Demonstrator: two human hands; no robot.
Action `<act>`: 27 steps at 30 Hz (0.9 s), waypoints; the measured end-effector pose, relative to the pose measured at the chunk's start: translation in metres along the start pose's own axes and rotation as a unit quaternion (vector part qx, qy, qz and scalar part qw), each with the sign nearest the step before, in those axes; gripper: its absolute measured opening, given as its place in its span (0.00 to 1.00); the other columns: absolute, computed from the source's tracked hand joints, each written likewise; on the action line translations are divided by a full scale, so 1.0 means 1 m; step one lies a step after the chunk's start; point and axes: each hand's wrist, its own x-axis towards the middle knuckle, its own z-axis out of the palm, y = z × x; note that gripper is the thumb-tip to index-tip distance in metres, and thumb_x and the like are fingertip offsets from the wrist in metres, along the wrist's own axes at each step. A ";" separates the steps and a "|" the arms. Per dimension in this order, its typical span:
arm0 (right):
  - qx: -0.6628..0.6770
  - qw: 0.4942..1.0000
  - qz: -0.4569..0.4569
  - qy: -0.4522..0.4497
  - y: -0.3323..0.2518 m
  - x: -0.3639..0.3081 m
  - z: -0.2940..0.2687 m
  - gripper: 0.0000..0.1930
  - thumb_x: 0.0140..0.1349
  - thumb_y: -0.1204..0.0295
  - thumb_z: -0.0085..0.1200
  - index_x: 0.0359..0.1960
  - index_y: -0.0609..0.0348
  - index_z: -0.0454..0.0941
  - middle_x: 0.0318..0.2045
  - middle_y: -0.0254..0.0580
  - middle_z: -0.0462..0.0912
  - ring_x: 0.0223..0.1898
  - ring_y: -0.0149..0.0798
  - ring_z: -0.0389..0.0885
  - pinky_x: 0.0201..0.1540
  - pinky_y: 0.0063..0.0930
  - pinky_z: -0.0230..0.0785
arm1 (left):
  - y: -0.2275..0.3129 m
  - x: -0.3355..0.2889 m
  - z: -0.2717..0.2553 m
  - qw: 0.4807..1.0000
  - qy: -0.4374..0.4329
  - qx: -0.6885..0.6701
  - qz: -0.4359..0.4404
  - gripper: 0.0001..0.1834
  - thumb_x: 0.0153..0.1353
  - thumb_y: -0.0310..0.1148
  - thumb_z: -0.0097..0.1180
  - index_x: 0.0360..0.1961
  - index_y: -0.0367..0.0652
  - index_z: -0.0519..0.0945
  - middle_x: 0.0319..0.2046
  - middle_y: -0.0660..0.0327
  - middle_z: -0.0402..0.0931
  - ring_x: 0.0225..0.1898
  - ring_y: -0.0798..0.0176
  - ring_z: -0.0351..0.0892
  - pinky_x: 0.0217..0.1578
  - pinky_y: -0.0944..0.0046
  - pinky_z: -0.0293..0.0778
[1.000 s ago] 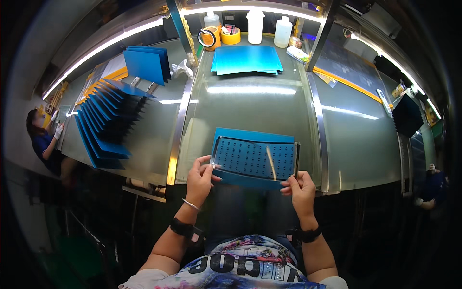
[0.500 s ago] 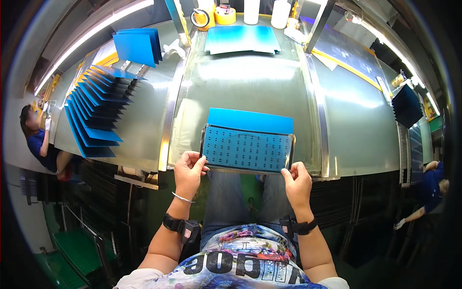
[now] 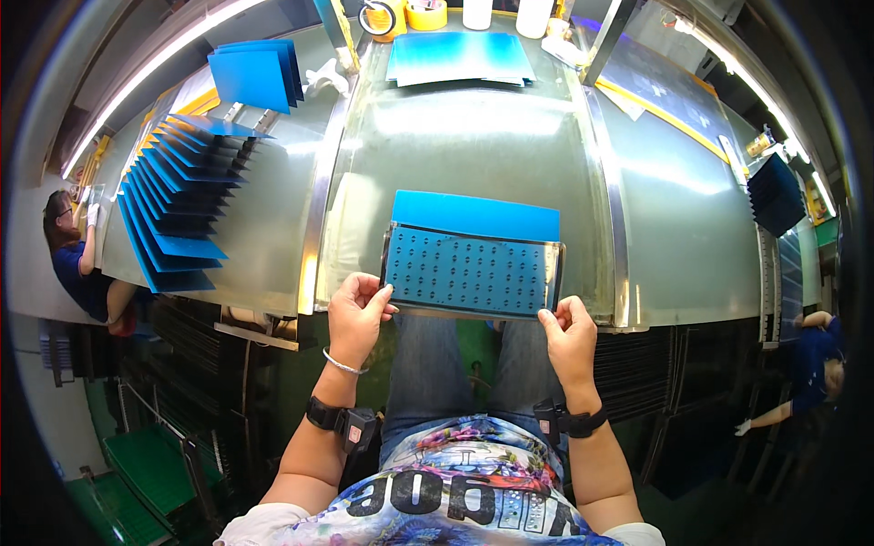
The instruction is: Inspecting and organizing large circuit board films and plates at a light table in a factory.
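A thin, see-through sheet with dark edges and rows of small dark marks is held slightly tilted at the table's near edge. Its near left corner is pinched between the thumb and fingers of my left hand. At the near right corner, my right hand grips it the same way. A plain blue panel shows beyond its far edge, and blue fills the sheet's face. I cannot tell whether the two touch.
Blue panels lie stacked at the table's far end. To the left, several blue panels stand fanned in a rack, with more upright behind. Dark panels stand at far right. Tape rolls and white bottles line the back. One person is at each side.
The view has shifted a little, so the table's things appear slightly higher. Both hands keep their hold on the sheet, which sits a touch farther right and up in the picture.
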 end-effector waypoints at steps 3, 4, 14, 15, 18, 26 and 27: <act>-0.010 1.000 -0.006 0.000 0.003 0.001 0.001 0.11 0.51 0.75 0.60 0.23 0.60 0.67 0.14 0.36 0.67 0.17 0.33 0.64 0.23 0.27 0.60 | 0.000 0.001 0.000 1.000 -0.003 0.005 -0.003 0.05 0.58 0.24 0.56 0.32 0.39 0.73 0.25 0.64 0.75 0.22 0.72 0.76 0.23 0.76 0.72; -0.009 1.000 -0.006 -0.002 0.002 0.000 0.001 0.11 0.51 0.75 0.60 0.23 0.60 0.67 0.14 0.36 0.67 0.17 0.33 0.64 0.23 0.27 0.60 | 0.000 0.001 0.000 1.000 -0.003 0.008 -0.004 0.05 0.57 0.24 0.57 0.33 0.39 0.73 0.24 0.65 0.75 0.21 0.73 0.76 0.23 0.76 0.72; -0.037 0.999 -0.034 0.010 0.001 -0.001 -0.001 0.12 0.51 0.75 0.59 0.24 0.61 0.65 0.14 0.37 0.62 0.17 0.32 0.61 0.23 0.27 0.59 | -0.002 0.000 0.004 0.887 0.083 0.402 0.210 0.10 0.50 0.33 0.63 0.24 0.42 0.73 0.27 0.58 0.69 0.34 0.52 0.69 0.35 0.56 0.67; -0.031 0.999 -0.039 0.006 0.000 -0.001 0.000 0.12 0.52 0.77 0.58 0.23 0.60 0.64 0.15 0.32 0.61 0.18 0.28 0.59 0.23 0.24 0.56 | -0.004 0.000 0.004 0.886 0.087 0.404 0.210 0.10 0.50 0.33 0.63 0.24 0.42 0.73 0.27 0.58 0.69 0.34 0.52 0.69 0.35 0.56 0.67; -0.023 0.999 -0.043 -0.001 -0.003 -0.001 0.002 0.13 0.53 0.78 0.57 0.22 0.59 0.61 0.15 0.28 0.59 0.19 0.24 0.57 0.22 0.21 0.54 | -0.005 -0.001 0.003 0.875 0.110 0.416 0.221 0.10 0.50 0.34 0.63 0.25 0.44 0.73 0.28 0.59 0.69 0.36 0.52 0.69 0.36 0.56 0.66; -0.082 0.995 -0.033 0.052 -0.027 -0.003 -0.006 0.13 0.50 0.75 0.60 0.38 0.59 0.76 0.22 0.38 0.65 0.26 0.38 0.67 0.30 0.31 0.63 | 0.016 -0.001 0.005 0.790 0.085 0.509 0.330 0.27 0.48 0.32 0.63 0.52 0.49 0.74 0.55 0.52 0.66 0.59 0.47 0.59 0.52 0.49 0.59; -0.171 0.976 -0.131 0.039 -0.027 0.000 -0.008 0.17 0.49 0.73 0.60 0.44 0.57 0.76 0.26 0.39 0.65 0.30 0.40 0.67 0.34 0.33 0.63 | 0.013 0.004 -0.002 0.787 0.008 0.523 0.327 0.34 0.49 0.30 0.60 0.61 0.56 0.68 0.66 0.58 0.54 0.68 0.47 0.43 0.58 0.42 0.50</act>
